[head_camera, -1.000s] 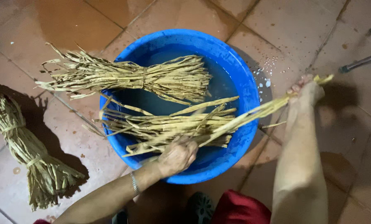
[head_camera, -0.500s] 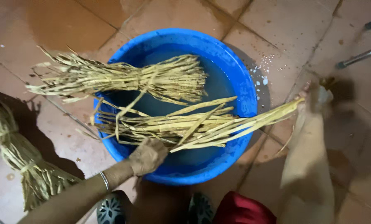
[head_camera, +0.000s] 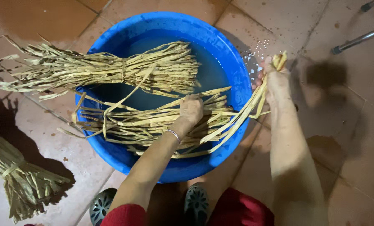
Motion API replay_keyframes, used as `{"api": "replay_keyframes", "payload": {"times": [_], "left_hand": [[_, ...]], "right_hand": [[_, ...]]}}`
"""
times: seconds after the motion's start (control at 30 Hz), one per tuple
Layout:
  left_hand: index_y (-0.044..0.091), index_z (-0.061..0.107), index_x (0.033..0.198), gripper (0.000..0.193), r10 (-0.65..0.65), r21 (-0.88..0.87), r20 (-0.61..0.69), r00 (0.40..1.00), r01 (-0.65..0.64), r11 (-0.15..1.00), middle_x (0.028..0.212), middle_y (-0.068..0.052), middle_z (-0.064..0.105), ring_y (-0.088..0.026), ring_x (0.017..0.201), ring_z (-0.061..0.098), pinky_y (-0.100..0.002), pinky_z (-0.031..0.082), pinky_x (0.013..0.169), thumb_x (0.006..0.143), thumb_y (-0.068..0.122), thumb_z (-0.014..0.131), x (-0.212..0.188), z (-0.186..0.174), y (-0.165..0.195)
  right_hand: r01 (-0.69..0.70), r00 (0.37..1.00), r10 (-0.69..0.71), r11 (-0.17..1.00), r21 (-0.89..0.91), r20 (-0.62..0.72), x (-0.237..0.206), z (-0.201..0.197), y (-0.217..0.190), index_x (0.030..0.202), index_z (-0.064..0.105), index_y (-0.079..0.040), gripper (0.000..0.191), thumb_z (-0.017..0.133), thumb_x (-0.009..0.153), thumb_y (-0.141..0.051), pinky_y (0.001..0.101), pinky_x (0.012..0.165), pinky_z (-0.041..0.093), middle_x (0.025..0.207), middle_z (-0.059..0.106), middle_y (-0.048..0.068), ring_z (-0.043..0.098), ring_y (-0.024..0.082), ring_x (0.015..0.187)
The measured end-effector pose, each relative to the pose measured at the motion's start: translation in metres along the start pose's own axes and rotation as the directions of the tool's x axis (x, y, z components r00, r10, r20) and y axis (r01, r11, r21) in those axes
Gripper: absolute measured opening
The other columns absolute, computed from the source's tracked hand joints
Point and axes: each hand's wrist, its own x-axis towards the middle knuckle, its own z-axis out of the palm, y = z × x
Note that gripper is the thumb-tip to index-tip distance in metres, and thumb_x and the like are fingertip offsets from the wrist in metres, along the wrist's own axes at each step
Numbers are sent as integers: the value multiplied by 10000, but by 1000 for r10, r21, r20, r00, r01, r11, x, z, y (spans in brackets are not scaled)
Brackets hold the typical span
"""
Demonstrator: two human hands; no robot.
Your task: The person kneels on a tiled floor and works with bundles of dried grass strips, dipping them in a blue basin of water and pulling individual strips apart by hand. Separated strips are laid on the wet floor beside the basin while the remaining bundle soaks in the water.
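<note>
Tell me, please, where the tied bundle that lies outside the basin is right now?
In the head view, the tied straw bundle lies on the tiled floor at lower left, apart from the blue basin.

A basin (head_camera: pixel 237 75) sits on the floor (head_camera: pixel 329 138). One tied bundle (head_camera: pixel 111 71) lies across its far-left rim, loose strips (head_camera: pixel 149 123) lie nearer inside, another bundle (head_camera: pixel 15 175) lies on the floor at left.

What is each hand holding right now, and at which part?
The right hand grips the loose bundle of dried leaf strips at its end, outside the blue basin. The left hand presses on its middle, over the water.
</note>
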Motion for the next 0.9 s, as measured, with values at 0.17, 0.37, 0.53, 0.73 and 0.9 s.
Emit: {"api": "replay_keyframes", "payload": {"times": [0.17,0.37,0.53,0.73,0.9], "left_hand": [[113,732,1089,231,-244,-755,13,970,169,633,898,-105,752,-229,796,720,-338,554,750,995,274,596,8,-2,-16],[42,678,1103,236,-125,-995,-57,990,-46,93,767,-10,628,-80,670,560,-266,465,601,1032,248,588,-1,-41,-3],[5,723,1031,325,-81,-938,-72,994,-40,344,738,-65,684,-109,645,636,-282,521,591,1026,285,557,8,-86,5],[7,696,1107,357,-13,-756,-378,926,-301,582,858,-154,720,-267,760,723,-391,562,703,1048,289,486,28,-100,9],[50,669,908,375,-15,-784,-235,972,-180,594,751,-159,707,-306,707,715,-436,577,721,1023,297,412,16,-96,28]], "right_hand": [[62,990,-42,987,-149,134,-3,24,16,1019,667,-103,268,861,837,-133,287,426,413,690,530,-13,448,87,471],[95,956,-44,982,-165,290,-28,75,19,991,683,-83,238,851,845,-167,249,442,387,805,680,2,509,75,546],[129,945,-69,977,-170,319,-47,96,11,1001,718,-87,155,724,923,-220,272,538,494,953,759,24,652,112,718],[192,890,-251,964,186,381,-44,111,21,1012,663,14,201,644,1054,-182,387,786,655,952,742,150,752,253,863],[121,981,-135,987,107,140,-9,108,16,940,610,-44,258,540,1046,-267,418,578,637,786,696,101,756,246,731]]}}
